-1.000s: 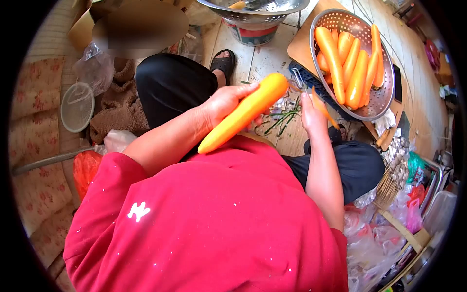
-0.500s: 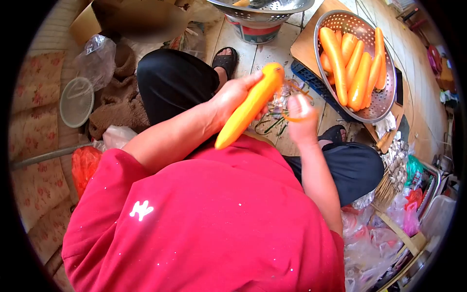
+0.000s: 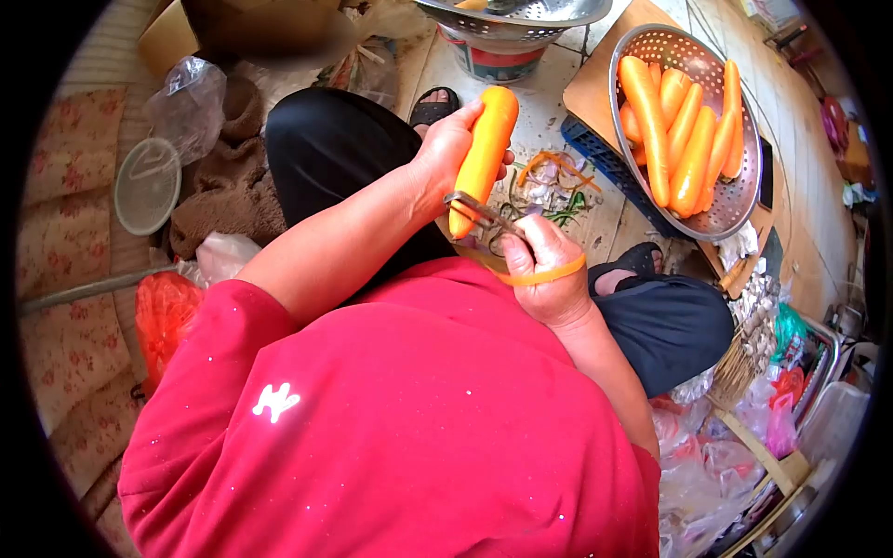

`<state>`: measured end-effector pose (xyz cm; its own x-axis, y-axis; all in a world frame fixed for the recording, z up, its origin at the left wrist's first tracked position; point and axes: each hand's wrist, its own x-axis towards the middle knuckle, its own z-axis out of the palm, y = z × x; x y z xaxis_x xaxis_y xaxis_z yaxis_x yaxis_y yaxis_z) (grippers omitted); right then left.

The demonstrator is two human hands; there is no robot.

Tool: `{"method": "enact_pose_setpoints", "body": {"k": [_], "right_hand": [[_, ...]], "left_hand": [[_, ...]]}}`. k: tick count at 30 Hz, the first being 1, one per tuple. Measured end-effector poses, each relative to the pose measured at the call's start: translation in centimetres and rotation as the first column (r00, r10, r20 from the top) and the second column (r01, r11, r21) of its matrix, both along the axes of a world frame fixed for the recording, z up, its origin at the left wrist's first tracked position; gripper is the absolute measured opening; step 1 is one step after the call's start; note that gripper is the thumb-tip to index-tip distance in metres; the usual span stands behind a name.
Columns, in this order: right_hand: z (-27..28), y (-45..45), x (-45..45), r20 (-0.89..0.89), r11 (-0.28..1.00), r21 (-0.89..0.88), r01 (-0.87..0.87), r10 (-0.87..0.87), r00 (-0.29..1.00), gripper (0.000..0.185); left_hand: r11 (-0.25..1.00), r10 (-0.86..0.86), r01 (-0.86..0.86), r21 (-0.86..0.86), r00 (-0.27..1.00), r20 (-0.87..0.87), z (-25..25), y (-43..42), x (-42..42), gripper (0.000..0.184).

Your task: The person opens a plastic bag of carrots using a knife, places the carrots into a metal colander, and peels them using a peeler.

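A thick orange carrot slants in front of me, gripped near its upper part by my left hand. My right hand is closed round the handle of a vegetable peeler, whose head lies across the carrot's lower end. Over the back of that hand hangs a strip of carrot peel. Below on the floor, orange and green peelings are scattered in a small heap. Several carrots lie in a perforated metal colander at the upper right.
The colander rests on a wooden board over a blue crate. Another metal colander sits on a bucket ahead. Plastic bags crowd the right side; a brown cloth and a round lid are left.
The peeler has come down onto the carrot's lower end as my right hand moved down and left. My left hand has shifted slightly, turning the carrot more upright.
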<state>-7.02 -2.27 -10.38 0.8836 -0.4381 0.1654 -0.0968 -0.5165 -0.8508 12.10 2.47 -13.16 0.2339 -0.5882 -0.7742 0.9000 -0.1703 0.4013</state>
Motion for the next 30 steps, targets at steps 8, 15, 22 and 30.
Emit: {"method": "enact_pose_setpoints", "body": {"k": [8,15,22,30], "right_hand": [[-6.5,-7.1,-0.3,-0.378,0.939,-0.016,0.344,-0.325,0.867,0.033],[-1.8,-2.8,0.0,-0.144,0.973,0.116,0.198,-0.180,0.973,0.021],[-0.5,-0.4,0.0,-0.040,0.999,0.021,0.028,-0.027,0.999,0.018],[-5.5,-6.7,-0.6,-0.430,0.913,0.012,0.407,-0.363,0.827,0.031]], "left_hand": [[0.942,-0.312,0.303,-0.145,0.949,-0.043,1.0,3.1,-1.8,0.049],[0.970,-0.186,0.172,-0.170,0.980,-0.068,0.3,1.7,-0.2,0.049],[0.998,0.013,-0.015,0.060,0.999,0.034,-0.1,-0.2,-0.7,0.050],[0.910,-0.397,0.392,-0.136,0.918,-0.006,1.7,2.7,-2.3,0.048]]}}
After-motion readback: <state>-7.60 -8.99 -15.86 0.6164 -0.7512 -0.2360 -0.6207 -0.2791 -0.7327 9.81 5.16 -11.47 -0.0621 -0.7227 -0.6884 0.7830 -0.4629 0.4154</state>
